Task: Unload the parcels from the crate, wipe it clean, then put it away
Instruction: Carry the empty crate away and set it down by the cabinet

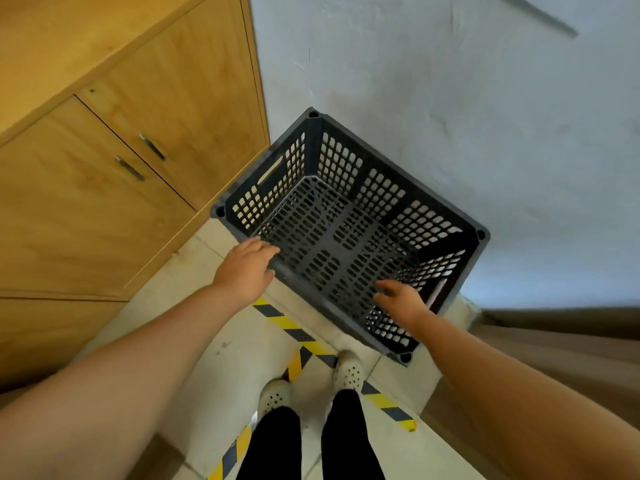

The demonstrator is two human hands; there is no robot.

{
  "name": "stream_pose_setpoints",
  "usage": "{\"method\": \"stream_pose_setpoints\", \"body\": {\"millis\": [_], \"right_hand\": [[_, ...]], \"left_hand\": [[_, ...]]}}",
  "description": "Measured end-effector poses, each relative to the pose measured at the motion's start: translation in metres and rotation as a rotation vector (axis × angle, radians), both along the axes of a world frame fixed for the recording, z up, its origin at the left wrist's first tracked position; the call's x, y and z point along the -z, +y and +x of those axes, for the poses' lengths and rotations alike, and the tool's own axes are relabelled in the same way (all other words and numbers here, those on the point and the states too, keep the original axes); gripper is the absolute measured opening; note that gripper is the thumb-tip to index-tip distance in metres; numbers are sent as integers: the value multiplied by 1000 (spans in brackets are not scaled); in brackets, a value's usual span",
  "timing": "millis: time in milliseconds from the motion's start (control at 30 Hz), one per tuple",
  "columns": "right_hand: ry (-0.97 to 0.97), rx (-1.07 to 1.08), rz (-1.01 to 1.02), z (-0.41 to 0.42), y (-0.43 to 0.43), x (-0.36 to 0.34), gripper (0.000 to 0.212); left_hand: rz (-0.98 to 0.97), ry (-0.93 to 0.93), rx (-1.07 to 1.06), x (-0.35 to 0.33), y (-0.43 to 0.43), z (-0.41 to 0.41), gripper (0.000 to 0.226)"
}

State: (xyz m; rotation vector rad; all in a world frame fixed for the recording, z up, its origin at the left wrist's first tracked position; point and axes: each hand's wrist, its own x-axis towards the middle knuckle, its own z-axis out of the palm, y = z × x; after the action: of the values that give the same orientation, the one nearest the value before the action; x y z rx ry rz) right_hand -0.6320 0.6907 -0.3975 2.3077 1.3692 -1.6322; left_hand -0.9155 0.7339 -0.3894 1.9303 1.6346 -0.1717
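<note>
A dark grey perforated plastic crate (446, 209) stands on the floor in the corner between a wooden cabinet and a pale wall. Nothing lies inside it; no parcels are in view. My left hand (247, 265) hovers at the crate's near-left rim with fingers loosely spread, touching or almost touching the edge. My right hand (403, 296) is held over the crate's near side with fingers relaxed and holds nothing. No cloth is visible.
The wooden cabinet (114, 161) with two metal handles fills the left. A pale wall (450, 81) rises behind the crate. Yellow-and-black tape (294, 330) crosses the tiled floor by my feet. A brown surface (554, 358) lies at the right.
</note>
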Motion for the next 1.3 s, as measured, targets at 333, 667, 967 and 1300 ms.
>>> {"method": "stream_pose_setpoints", "body": {"millis": [333,667,967,1300], "right_hand": [[-113,-167,76,-47,-58,31,50],[-285,-354,140,-48,-56,37,49],[-300,-353,137,-51,-59,39,53],[-299,-371,113,-54,-59,33,54]], "left_hand": [[124,204,553,30,26,-10,40],[297,304,692,31,28,-11,32],[312,308,700,33,25,-11,31],[247,267,634,34,21,-12,34]]}}
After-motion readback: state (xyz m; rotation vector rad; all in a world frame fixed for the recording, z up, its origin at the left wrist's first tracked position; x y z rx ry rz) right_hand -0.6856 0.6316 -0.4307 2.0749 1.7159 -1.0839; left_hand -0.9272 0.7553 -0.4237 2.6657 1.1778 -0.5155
